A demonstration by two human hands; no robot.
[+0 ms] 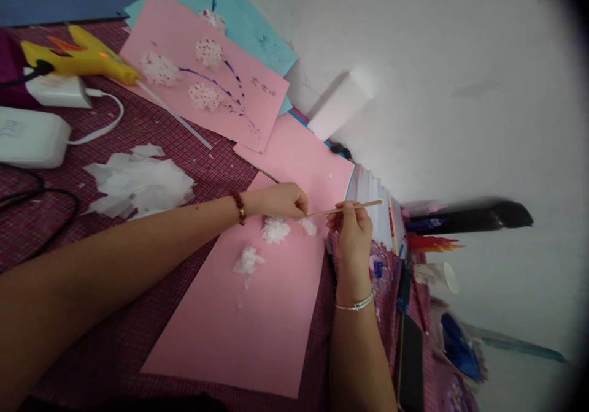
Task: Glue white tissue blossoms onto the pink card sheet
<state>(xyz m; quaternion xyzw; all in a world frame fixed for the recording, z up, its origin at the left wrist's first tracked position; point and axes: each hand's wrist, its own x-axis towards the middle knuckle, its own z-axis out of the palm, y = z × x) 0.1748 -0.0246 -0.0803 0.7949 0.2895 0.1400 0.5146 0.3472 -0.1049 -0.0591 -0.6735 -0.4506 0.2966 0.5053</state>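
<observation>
A pink paper sheet [257,314] lies on the checked red tablecloth [161,124]. Three white tissue tufts sit on it: one [275,230] in the middle, one [248,260] lower left, a small one [308,226] to the right. My left hand [280,200], with a bead bracelet at the wrist, is closed in a pinch right above the small tuft. My right hand [352,228], with a silver bangle, is closed on a thin wooden stick [363,205] whose tip points at the same tuft.
A yellow glue gun [83,53] rests at the upper left beside white power adapters [32,136]. A pile of white tissue [138,182] lies left of the sheet. A finished pink flower picture [202,72] lies behind. Pens and brushes [414,240] lie at the right.
</observation>
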